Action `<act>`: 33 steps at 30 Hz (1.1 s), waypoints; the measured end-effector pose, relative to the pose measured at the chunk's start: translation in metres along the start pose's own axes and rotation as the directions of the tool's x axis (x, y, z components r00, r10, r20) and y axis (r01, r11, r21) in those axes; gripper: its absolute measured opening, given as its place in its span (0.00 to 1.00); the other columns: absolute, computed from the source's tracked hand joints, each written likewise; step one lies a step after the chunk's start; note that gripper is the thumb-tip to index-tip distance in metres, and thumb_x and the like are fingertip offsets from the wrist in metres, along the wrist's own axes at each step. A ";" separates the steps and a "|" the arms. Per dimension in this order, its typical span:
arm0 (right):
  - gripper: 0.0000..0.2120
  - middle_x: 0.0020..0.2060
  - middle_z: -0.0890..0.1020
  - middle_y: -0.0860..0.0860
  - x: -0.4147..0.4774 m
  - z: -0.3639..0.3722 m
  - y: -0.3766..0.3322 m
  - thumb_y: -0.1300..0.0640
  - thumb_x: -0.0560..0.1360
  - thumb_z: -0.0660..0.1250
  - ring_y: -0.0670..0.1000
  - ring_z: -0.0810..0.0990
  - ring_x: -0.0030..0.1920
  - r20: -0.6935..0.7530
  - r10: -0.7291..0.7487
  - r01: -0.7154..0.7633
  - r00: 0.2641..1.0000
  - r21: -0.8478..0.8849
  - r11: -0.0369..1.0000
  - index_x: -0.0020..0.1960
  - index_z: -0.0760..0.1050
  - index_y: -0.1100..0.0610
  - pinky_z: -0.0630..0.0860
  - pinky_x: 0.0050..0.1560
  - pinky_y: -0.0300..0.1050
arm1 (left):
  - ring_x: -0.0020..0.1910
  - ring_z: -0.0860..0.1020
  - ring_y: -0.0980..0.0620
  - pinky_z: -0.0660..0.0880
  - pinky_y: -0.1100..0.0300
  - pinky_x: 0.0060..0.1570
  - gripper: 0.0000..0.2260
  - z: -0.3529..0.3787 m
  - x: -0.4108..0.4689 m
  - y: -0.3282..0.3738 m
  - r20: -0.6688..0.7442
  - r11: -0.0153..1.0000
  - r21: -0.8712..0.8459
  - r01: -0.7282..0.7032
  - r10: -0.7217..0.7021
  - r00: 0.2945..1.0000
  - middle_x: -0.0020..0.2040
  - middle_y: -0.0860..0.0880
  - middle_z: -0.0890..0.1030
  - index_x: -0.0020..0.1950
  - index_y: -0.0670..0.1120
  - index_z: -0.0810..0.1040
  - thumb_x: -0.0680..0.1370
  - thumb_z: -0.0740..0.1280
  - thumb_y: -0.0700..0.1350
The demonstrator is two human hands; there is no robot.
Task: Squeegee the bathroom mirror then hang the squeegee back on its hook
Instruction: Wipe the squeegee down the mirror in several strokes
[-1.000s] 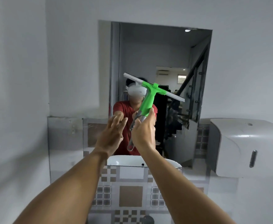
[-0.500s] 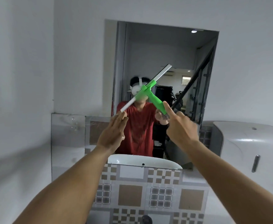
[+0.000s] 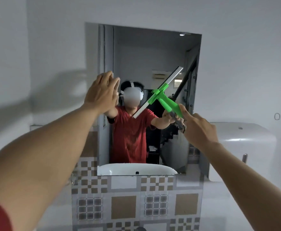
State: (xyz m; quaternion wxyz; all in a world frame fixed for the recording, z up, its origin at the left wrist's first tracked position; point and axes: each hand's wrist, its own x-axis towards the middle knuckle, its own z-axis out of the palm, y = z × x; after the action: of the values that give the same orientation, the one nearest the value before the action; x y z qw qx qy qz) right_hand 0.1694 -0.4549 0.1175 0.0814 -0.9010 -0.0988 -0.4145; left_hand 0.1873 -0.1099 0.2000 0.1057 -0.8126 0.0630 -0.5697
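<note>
Head view: the right hand (image 3: 198, 129) grips the green squeegee (image 3: 163, 95) by its handle, index finger extended along it. Its blade's long axis runs diagonally, lower-left to upper-right, in front of the mirror (image 3: 146, 64); contact is unclear. The left hand (image 3: 101, 92) is spread, empty, at the mirror's left edge, well apart from the squeegee.

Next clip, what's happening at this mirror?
A person stands facing a bathroom mirror with both arms raised. The right hand grips the handle of a green squeegee, whose blade is tilted diagonally in front of the right half of the glass. The left hand is open and raised near the mirror's left edge, holding nothing. A white dispenser is on the wall to the right. Whether the blade touches the glass cannot be told.
</note>
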 end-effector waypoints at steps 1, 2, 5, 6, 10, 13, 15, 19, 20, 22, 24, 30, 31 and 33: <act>0.41 0.46 0.78 0.55 -0.004 0.004 0.001 0.62 0.77 0.63 0.56 0.77 0.39 0.008 0.031 -0.031 1.000 0.023 0.999 0.81 0.47 0.39 0.78 0.36 0.50 | 0.67 0.69 0.36 0.73 0.42 0.63 0.24 -0.002 0.012 -0.002 0.020 0.999 0.026 -0.019 0.019 1.000 0.71 0.37 0.68 0.73 0.43 0.68 0.78 0.64 0.49; 0.41 0.47 0.79 0.55 -0.009 0.009 0.002 0.62 0.76 0.63 0.57 0.78 0.40 0.015 0.059 -0.060 0.998 0.050 0.997 0.81 0.48 0.39 0.79 0.37 0.51 | 0.68 0.68 0.35 0.73 0.41 0.64 0.27 -0.002 0.021 -0.004 0.046 0.998 0.043 -0.041 0.039 0.998 0.73 0.37 0.67 0.75 0.44 0.66 0.78 0.65 0.50; 0.41 0.48 0.79 0.55 -0.028 0.025 -0.003 0.62 0.76 0.64 0.58 0.79 0.40 0.022 0.139 -0.140 0.990 0.144 0.980 0.81 0.50 0.40 0.79 0.36 0.51 | 0.69 0.66 0.35 0.72 0.40 0.66 0.33 -0.003 0.036 -0.006 0.093 0.994 0.059 -0.087 0.081 0.992 0.74 0.38 0.65 0.78 0.46 0.63 0.76 0.70 0.53; 0.40 0.47 0.78 0.55 -0.034 0.032 -0.008 0.62 0.77 0.64 0.58 0.78 0.39 0.030 0.173 -0.176 0.984 0.170 0.970 0.82 0.49 0.41 0.76 0.33 0.49 | 0.69 0.66 0.35 0.72 0.40 0.67 0.33 -0.004 0.037 -0.006 0.094 0.994 0.061 -0.089 0.083 0.992 0.74 0.38 0.65 0.78 0.47 0.63 0.76 0.70 0.53; 0.39 0.44 0.80 0.55 -0.063 0.067 -0.048 0.62 0.80 0.62 0.55 0.78 0.35 0.092 0.301 -0.314 0.949 0.362 0.878 0.82 0.45 0.46 0.74 0.29 0.49 | 0.67 0.67 0.34 0.70 0.42 0.66 0.33 -0.008 0.038 -0.007 0.098 0.992 0.070 -0.100 0.093 0.991 0.74 0.39 0.67 0.77 0.47 0.65 0.75 0.70 0.54; 0.42 0.43 0.82 0.56 -0.081 0.091 -0.088 0.65 0.79 0.62 0.54 0.79 0.36 0.148 0.370 -0.391 0.917 0.511 0.765 0.82 0.41 0.48 0.80 0.33 0.53 | 0.67 0.68 0.35 0.70 0.44 0.65 0.33 -0.011 0.038 -0.009 0.110 0.992 0.063 -0.109 0.101 0.989 0.73 0.40 0.67 0.77 0.48 0.65 0.75 0.70 0.55; 0.42 0.45 0.83 0.57 -0.089 0.096 -0.116 0.68 0.79 0.60 0.51 0.77 0.35 0.179 0.398 -0.420 0.900 0.603 0.678 0.82 0.39 0.51 0.76 0.30 0.46 | 0.67 0.68 0.36 0.72 0.44 0.64 0.33 -0.012 0.039 -0.010 0.104 0.993 0.050 -0.106 0.100 0.990 0.73 0.41 0.68 0.77 0.49 0.65 0.75 0.70 0.56; 0.39 0.44 0.81 0.52 -0.095 0.105 -0.172 0.63 0.83 0.57 0.51 0.79 0.35 0.243 0.428 -0.438 0.870 0.778 0.449 0.82 0.36 0.47 0.81 0.33 0.52 | 0.66 0.68 0.37 0.75 0.44 0.61 0.33 -0.013 0.039 -0.011 0.102 0.995 0.044 -0.095 0.090 0.991 0.72 0.43 0.69 0.77 0.50 0.66 0.74 0.70 0.58; 0.38 0.44 0.81 0.51 -0.094 0.108 -0.184 0.60 0.83 0.57 0.52 0.80 0.37 0.250 0.426 -0.435 0.869 0.797 0.420 0.81 0.35 0.45 0.81 0.36 0.57 | 0.66 0.68 0.38 0.76 0.44 0.60 0.33 -0.015 0.039 -0.011 0.107 0.995 0.038 -0.091 0.086 0.991 0.72 0.43 0.69 0.77 0.51 0.66 0.74 0.70 0.58; 0.39 0.46 0.81 0.51 -0.091 0.110 -0.207 0.59 0.84 0.57 0.51 0.81 0.39 0.235 0.403 -0.404 0.885 0.817 0.411 0.79 0.32 0.38 0.82 0.39 0.57 | 0.67 0.68 0.38 0.75 0.45 0.60 0.33 -0.017 0.040 -0.010 0.121 0.996 0.025 -0.084 0.081 0.989 0.72 0.43 0.69 0.77 0.51 0.67 0.74 0.71 0.58; 0.40 0.51 0.81 0.53 -0.089 0.108 -0.224 0.59 0.84 0.57 0.51 0.81 0.44 0.220 0.328 -0.357 0.919 0.818 0.451 0.76 0.29 0.36 0.82 0.44 0.56 | 0.67 0.68 0.38 0.75 0.45 0.60 0.34 -0.020 0.040 -0.010 0.134 0.997 0.014 -0.081 0.079 0.988 0.72 0.44 0.69 0.77 0.51 0.67 0.74 0.72 0.57; 0.38 0.60 0.79 0.59 -0.100 0.110 -0.207 0.58 0.84 0.58 0.50 0.78 0.40 0.158 0.127 -0.195 0.979 0.561 0.804 0.82 0.35 0.48 0.73 0.30 0.41 | 0.68 0.67 0.39 0.76 0.46 0.58 0.34 -0.025 0.041 -0.010 0.168 0.997 0.001 -0.073 0.072 0.983 0.73 0.44 0.68 0.78 0.52 0.66 0.74 0.72 0.58; 0.38 0.58 0.80 0.59 -0.102 0.109 -0.197 0.59 0.83 0.59 0.51 0.79 0.38 0.154 0.107 -0.172 0.982 0.510 0.843 0.82 0.36 0.48 0.76 0.30 0.43 | 0.68 0.67 0.39 0.76 0.46 0.58 0.34 -0.025 0.041 -0.009 0.170 0.998 0.002 -0.068 0.067 0.983 0.73 0.44 0.68 0.78 0.52 0.66 0.74 0.72 0.57; 0.40 0.57 0.80 0.59 -0.105 0.107 -0.173 0.62 0.81 0.61 0.53 0.80 0.39 0.142 0.038 -0.092 0.989 0.395 0.914 0.82 0.38 0.48 0.75 0.31 0.46 | 0.67 0.67 0.39 0.76 0.46 0.57 0.34 -0.025 0.040 -0.008 0.166 0.998 -0.001 -0.059 0.059 0.984 0.73 0.45 0.68 0.78 0.52 0.66 0.74 0.72 0.57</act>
State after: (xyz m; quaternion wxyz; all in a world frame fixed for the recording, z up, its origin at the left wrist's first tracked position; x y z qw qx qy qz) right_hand 0.1382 -0.2746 -0.0203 0.2708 -0.8935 -0.1567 -0.3222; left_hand 0.1771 -0.1139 0.2467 0.1289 -0.8547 0.0768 -0.4969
